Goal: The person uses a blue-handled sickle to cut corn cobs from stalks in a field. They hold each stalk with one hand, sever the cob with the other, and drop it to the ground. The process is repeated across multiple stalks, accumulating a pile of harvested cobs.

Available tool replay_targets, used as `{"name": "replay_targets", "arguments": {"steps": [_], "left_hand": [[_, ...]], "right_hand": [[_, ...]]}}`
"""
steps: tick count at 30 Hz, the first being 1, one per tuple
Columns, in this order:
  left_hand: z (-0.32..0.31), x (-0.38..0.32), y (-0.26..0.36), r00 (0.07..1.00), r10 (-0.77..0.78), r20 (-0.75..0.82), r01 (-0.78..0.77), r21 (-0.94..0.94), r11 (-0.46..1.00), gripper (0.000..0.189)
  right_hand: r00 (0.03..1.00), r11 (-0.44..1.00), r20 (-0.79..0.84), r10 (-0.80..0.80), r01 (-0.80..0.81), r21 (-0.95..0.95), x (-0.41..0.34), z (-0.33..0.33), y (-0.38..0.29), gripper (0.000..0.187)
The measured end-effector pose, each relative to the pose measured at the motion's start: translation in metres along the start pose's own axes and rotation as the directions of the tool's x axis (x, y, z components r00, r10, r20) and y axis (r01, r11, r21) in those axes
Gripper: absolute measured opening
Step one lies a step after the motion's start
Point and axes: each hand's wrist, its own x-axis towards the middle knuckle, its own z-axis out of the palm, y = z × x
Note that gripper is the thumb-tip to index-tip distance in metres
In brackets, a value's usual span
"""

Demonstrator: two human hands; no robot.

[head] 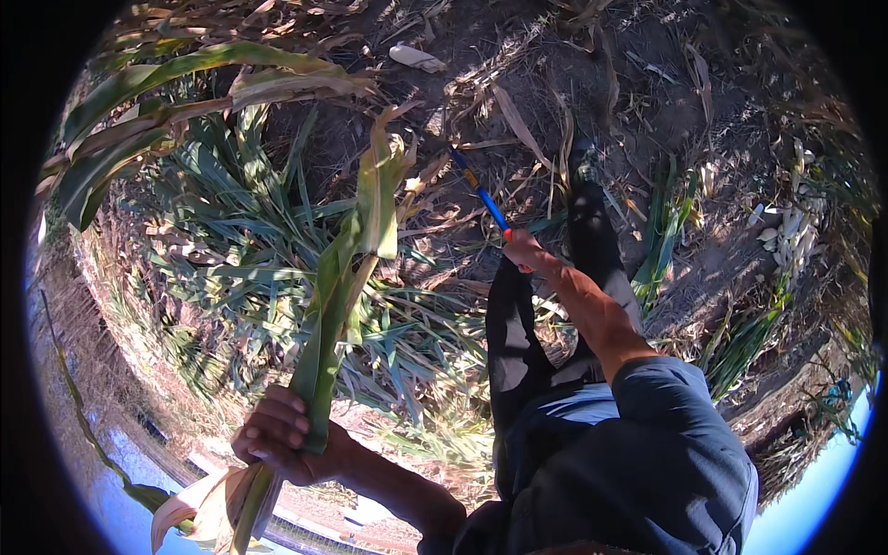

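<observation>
My left hand (286, 436) is closed around a maize stalk (362, 277). Long green and drying leaves hang along the stalk, and a pale, dry husk (198, 510) sticks out below the fist. In front of my legs, my right hand (525, 250) grips a hand tool by the orange-red end of its blue handle (491, 207). The handle slants away toward the soil near the stalk's far end. What sits at the tool's far tip is too dark to make out.
Cut green maize leaves (270, 215) lie heaped on the left. A pale maize cob (416, 58) rests on bare soil ahead. Several husked cobs (794, 232) are piled at the right. Yellow-green leaves (208, 66) arch in at upper left. My dark trouser legs (513, 319) stand amid dry litter.
</observation>
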Motion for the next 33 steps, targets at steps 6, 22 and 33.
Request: {"name": "replay_targets", "arguments": {"steps": [6,22,33], "left_hand": [[-0.065,0.033,0.039,0.998,-0.019,0.053,0.028,-0.169,0.985,0.028],[0.333,0.104,-0.003,0.927,0.034,0.374,0.007,-0.107,0.994,0.021],[0.581,0.087,-0.043,0.727,-0.003,0.687,0.111,-0.113,0.987,0.053]], "right_hand": [[0.986,0.857,0.165,-0.029,-0.061,0.512,-0.144,0.007,0.045,0.01],[0.837,0.228,-0.538,-0.103,0.546,0.806,-0.22,-0.236,-0.095,0.005],[0.881,0.473,-0.399,-0.255,0.474,0.743,-0.218,-0.299,-0.103,0.006]]}}
